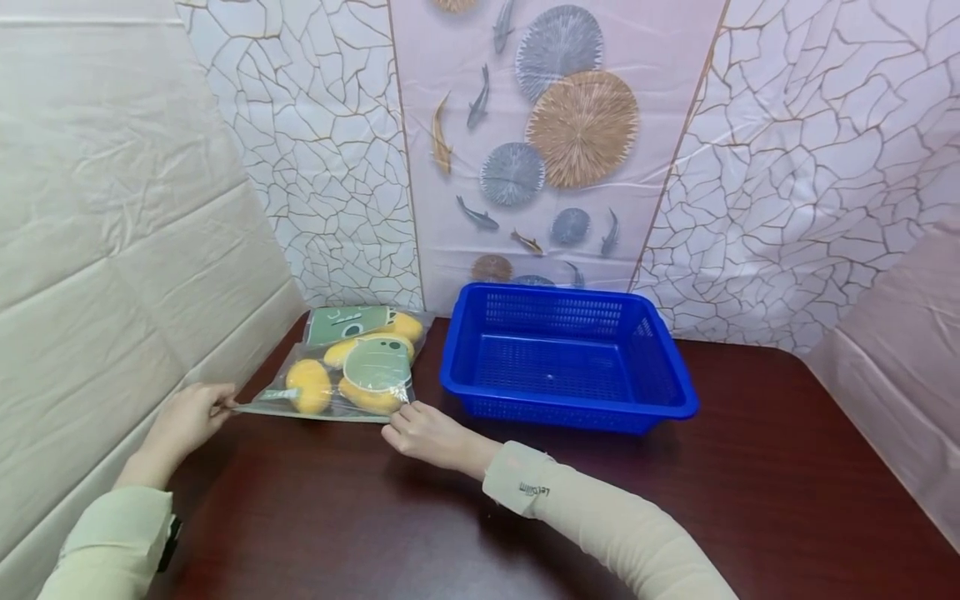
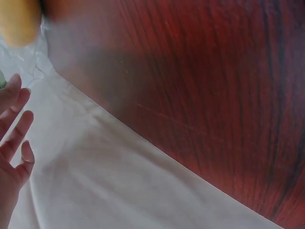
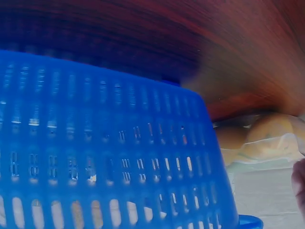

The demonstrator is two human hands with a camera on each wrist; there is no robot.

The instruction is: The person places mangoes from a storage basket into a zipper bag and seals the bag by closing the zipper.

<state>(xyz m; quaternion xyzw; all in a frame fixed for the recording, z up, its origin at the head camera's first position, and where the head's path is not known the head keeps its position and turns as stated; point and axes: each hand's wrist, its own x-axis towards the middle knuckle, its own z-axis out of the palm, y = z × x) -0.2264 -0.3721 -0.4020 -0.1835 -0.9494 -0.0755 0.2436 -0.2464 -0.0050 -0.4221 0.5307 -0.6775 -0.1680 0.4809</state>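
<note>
A clear zip bag (image 1: 339, 405) printed with green cartoon shapes lies flat at the back left of the table, its opening edge toward me. Several yellow oval fruits (image 1: 309, 387) show through the plastic. My left hand (image 1: 183, 421) pinches the left corner of that edge between thumb and fingers. At the right corner, my right hand (image 1: 431, 435) grips the edge with curled fingers. In the left wrist view the left hand (image 2: 14, 143) shows at the frame's edge, beside a blurred yellow fruit (image 2: 20, 21). Only a sliver of the right hand (image 3: 299, 183) appears in the right wrist view.
A blue perforated plastic basket (image 1: 570, 408) stands right of the bag, close to my right hand. Dark red wooden table (image 1: 360, 525) lies beneath everything. A pale cloth wall (image 1: 142, 308) borders the left side, and a patterned backdrop (image 1: 337, 167) hangs behind.
</note>
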